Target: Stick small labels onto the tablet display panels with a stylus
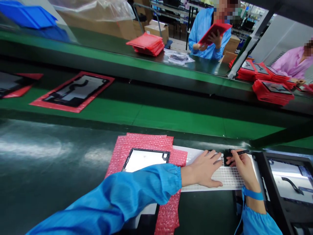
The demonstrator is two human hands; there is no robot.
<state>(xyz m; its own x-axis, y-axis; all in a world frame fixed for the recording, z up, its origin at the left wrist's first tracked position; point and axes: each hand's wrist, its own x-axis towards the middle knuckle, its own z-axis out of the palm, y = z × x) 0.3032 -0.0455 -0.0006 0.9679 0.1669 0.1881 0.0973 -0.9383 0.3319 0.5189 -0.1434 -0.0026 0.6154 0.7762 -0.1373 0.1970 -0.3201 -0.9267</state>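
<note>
My left hand [204, 168] lies flat with spread fingers on a white sheet [232, 178] marked with a grid of small labels. At the sheet's right part, my right hand [244, 166] is closed around a slim black pen-shaped tool [242, 152]; its exact kind is unclear. The fingertips are over a small black item [227, 160] on the sheet, partly hidden. Under my left forearm lies a screen panel [146, 160] with a black frame and white face, resting on red bubble-wrap bags [144, 140]. A blue band circles my right wrist.
A black tray [271, 186] with panels stands at right. Beyond the bench runs a green conveyor belt [156, 119] carrying a panel on a red bag [75, 89]. Red bag stacks [148, 42] sit on the far ledge. A co-worker in blue [207, 32] holds a red bag.
</note>
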